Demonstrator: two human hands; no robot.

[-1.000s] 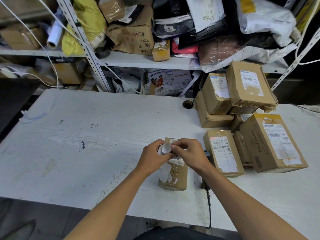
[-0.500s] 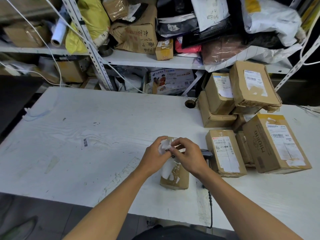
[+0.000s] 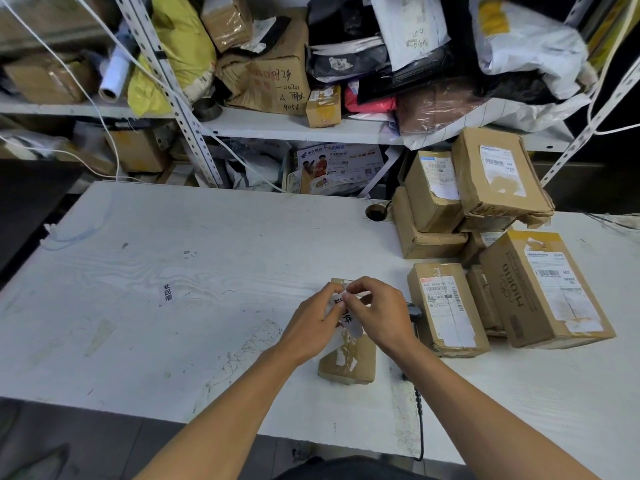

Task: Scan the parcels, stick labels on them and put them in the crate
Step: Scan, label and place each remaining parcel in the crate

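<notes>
Small brown taped cardboard parcel [image 3: 348, 362] lies flat on the white bench [image 3: 173, 306], just left of a stack of brown boxes [image 3: 485, 244]; above it both hands meet — left hand [image 3: 313, 323] and right hand [image 3: 379, 315] pinch a white printed label [image 3: 346, 315] between their fingers; a black corded scanner [image 3: 414, 311] lies beside the parcel.

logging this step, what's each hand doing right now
Left hand: closed, pinching the white label above the small box.
Right hand: closed, pinching the same label.
</notes>
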